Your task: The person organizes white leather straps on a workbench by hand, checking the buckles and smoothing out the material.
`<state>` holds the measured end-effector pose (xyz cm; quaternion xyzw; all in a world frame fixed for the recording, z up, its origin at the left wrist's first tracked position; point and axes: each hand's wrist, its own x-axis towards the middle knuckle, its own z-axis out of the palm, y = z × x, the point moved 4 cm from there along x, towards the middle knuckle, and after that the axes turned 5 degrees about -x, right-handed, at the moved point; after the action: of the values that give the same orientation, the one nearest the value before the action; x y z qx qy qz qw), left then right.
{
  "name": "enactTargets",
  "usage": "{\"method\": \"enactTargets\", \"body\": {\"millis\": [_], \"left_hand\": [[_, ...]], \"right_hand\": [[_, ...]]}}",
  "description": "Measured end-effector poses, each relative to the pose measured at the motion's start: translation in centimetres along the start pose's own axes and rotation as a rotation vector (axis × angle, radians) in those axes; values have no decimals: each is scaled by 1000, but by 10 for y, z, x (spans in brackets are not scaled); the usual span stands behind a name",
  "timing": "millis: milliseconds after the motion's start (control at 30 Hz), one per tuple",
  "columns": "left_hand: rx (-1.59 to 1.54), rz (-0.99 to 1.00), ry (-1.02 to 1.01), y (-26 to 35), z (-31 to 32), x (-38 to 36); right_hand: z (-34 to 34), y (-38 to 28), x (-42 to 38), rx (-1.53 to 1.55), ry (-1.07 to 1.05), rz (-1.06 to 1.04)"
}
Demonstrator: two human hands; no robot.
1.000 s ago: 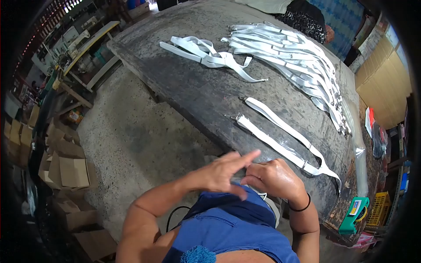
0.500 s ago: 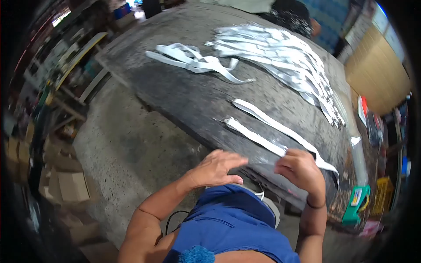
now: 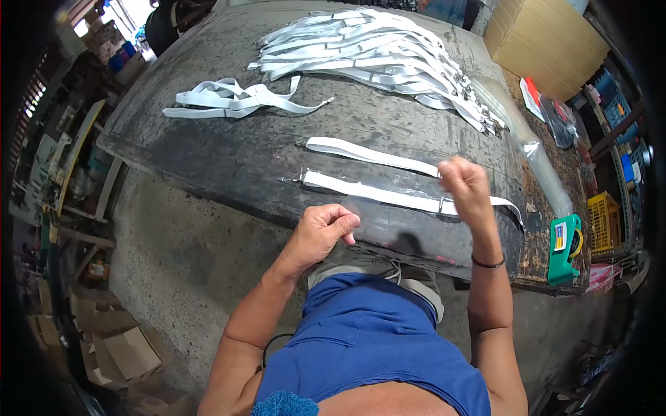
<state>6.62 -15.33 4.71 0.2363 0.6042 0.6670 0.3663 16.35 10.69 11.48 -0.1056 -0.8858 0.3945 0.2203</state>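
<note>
My left hand is at the table's front edge, its fingers pinched on what looks like a thin clear plastic sheet. My right hand is raised over the right part of the two white straps, fingers curled together; anything inside them is too small to tell. The nearer strap lies lengthwise with a metal clip at its left end and a buckle near my right hand. Behind it lies the second strap. A looped white strap rests farther left.
A large pile of white straps covers the table's back. On the right are a green tape dispenser, a roll of clear plastic, a cardboard sheet and a yellow crate. Cardboard boxes stand on the floor at left.
The view has turned, showing the table more squarely. My left hand's fingers, spread before, are now pinched together. My right hand is higher over the straps, still closed.
</note>
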Motion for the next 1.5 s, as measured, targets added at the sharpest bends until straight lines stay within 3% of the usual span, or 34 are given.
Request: {"method": "enactTargets", "body": {"millis": [33, 167, 233, 367, 433, 600, 833, 1033, 1133, 1333, 1400, 1500], "left_hand": [[-3, 2, -4, -1, 2, 1], [95, -16, -24, -1, 8, 2], [208, -56, -1, 4, 10, -1], [237, 65, -40, 4, 15, 1], [60, 196, 36, 11, 20, 4], [86, 70, -53, 14, 20, 12], [119, 40, -38, 3, 20, 14], [69, 47, -51, 4, 16, 14], [143, 27, -67, 0, 13, 15], [34, 27, -64, -4, 15, 18], [60, 29, -61, -1, 13, 18], [89, 25, -47, -3, 10, 19]], "right_hand": [[9, -12, -1, -25, -30, -143], [41, -49, 0, 210, 17, -215], [52, -55, 2, 97, -254, -214], [58, -67, -4, -21, -217, -353], [63, -69, -9, -7, -201, -369], [61, -74, -15, -99, -154, -395], [69, -59, -15, 88, -127, -332], [76, -55, -18, -82, -152, -289], [76, -56, -15, 125, -143, -328], [79, -55, -18, -193, -142, -316], [78, -51, -15, -6, -193, -198], [78, -55, -14, 181, -213, -181]]}}
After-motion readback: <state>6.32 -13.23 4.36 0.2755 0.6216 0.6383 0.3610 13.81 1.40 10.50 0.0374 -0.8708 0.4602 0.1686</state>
